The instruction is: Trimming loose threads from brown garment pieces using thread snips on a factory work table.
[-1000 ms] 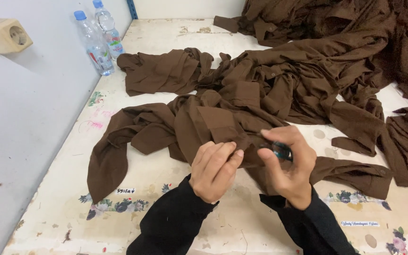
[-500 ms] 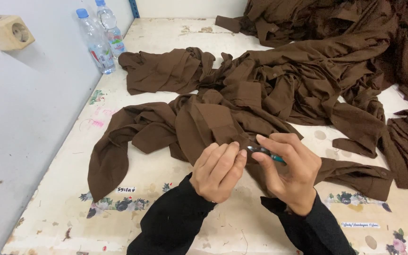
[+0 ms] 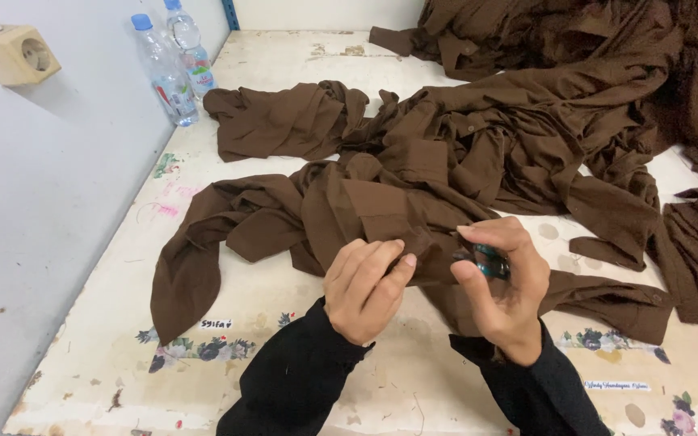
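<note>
Brown garment (image 3: 349, 218) is spread crumpled over the worn white tabletop (image 3: 107, 323) in the head view, and its near edge is reached by both hands. The left hand (image 3: 363, 289) is curled, with its fingers (image 3: 381, 262) bent down onto a fold of the brown cloth, which is pinched at that edge. The right hand (image 3: 504, 284) is held just beside the left one, slightly raised over the same fold, and a small dark tool (image 3: 485, 263) with a teal part is gripped between its thumb and forefinger. What kind of tool it is cannot be told, since most of it is hidden by the fingers. Both wrists are covered by black sleeves (image 3: 300, 379). The bulk of the garment is stretched away from the hands, to the left and beyond them, while one brown strip (image 3: 607, 303) is laid past the right hand on its outer side. Farther beyond the hands, a large heap of more brown garments (image 3: 543, 97) is piled. Well beyond the left hand, against the pale wall, two clear plastic bottles (image 3: 173, 69) with blue caps are stood upright. A beige wall socket (image 3: 16, 55) is fixed high on that wall.
</note>
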